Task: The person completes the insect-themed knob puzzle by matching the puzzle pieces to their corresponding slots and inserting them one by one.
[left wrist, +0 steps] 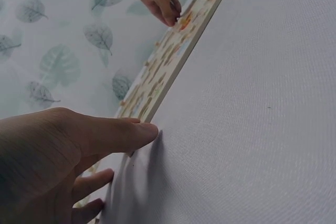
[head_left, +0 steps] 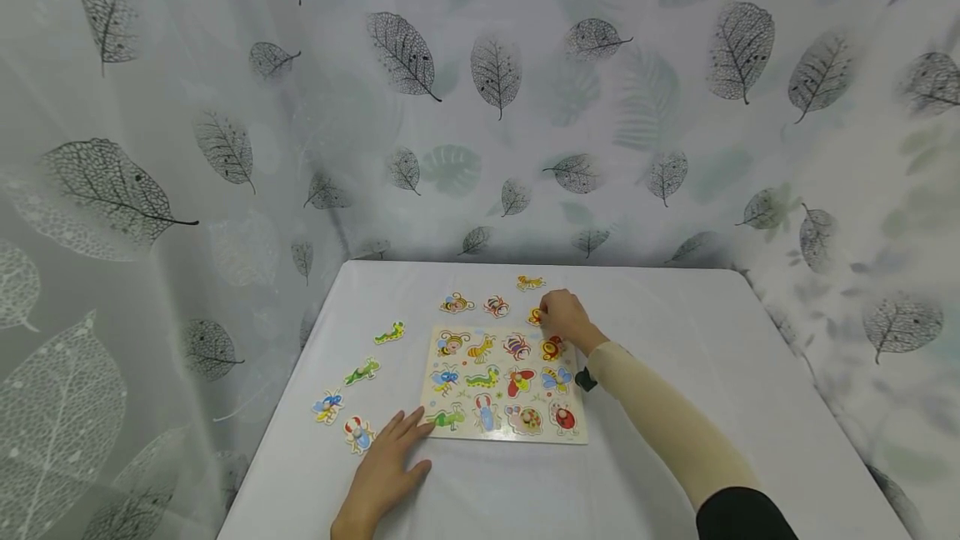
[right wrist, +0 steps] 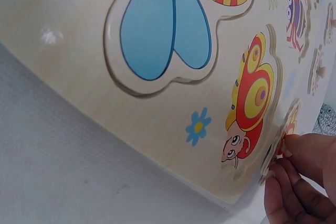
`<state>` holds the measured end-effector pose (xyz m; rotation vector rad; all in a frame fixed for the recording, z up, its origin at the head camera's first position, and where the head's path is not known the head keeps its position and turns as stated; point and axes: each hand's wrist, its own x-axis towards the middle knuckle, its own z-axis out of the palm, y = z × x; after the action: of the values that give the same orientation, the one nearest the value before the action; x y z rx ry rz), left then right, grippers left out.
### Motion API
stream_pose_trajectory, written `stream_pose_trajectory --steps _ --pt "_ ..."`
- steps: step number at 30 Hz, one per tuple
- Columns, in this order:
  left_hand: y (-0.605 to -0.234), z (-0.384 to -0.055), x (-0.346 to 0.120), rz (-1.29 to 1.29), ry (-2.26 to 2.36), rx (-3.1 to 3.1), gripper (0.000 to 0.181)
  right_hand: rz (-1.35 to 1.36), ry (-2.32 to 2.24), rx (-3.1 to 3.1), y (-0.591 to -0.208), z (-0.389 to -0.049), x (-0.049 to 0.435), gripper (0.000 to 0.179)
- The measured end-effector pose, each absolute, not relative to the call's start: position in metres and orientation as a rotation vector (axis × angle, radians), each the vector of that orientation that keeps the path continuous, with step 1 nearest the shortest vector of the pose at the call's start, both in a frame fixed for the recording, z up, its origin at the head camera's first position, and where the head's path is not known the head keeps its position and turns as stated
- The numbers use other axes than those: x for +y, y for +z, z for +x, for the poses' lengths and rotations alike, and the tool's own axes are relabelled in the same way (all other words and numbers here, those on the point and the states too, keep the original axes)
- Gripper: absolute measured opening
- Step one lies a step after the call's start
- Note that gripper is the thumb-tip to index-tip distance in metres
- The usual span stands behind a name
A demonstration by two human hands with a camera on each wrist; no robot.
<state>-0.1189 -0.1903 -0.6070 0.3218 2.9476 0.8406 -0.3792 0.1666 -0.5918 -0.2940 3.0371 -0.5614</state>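
Observation:
A wooden insect puzzle board point(head_left: 510, 438) lies on the white table. Beyond its far right corner, my right hand point(head_left: 567, 317) pinches a red-and-yellow butterfly puzzle piece point(right wrist: 289, 124) by thumb and fingers. The matching butterfly recess point(right wrist: 254, 98) is right beside it in the right wrist view. My left hand point(head_left: 390, 465) rests at the board's near left corner, fingers spread and thumb point(left wrist: 131, 134) extended along the edge. A blue-winged insect piece point(right wrist: 152, 40) with a round knob sits in the board.
Loose pieces lie around the board: a bee point(head_left: 457, 303), a spider point(head_left: 496, 307) and a yellow insect point(head_left: 530, 282) behind it. Left of it are a caterpillar point(head_left: 389, 332), a grasshopper point(head_left: 362, 372), a blue fly point(head_left: 328, 407) and a beetle point(head_left: 359, 434). A leaf-print curtain point(head_left: 495, 148) hangs behind.

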Motion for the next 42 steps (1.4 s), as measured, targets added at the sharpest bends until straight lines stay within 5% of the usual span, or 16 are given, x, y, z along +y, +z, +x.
stream_pose_trajectory --steps 42 --pt "-0.614 -0.12 -0.191 0.335 0.863 2.975 0.055 -0.534 -0.532 3.004 -0.574 -0.309 0.188 0.012"
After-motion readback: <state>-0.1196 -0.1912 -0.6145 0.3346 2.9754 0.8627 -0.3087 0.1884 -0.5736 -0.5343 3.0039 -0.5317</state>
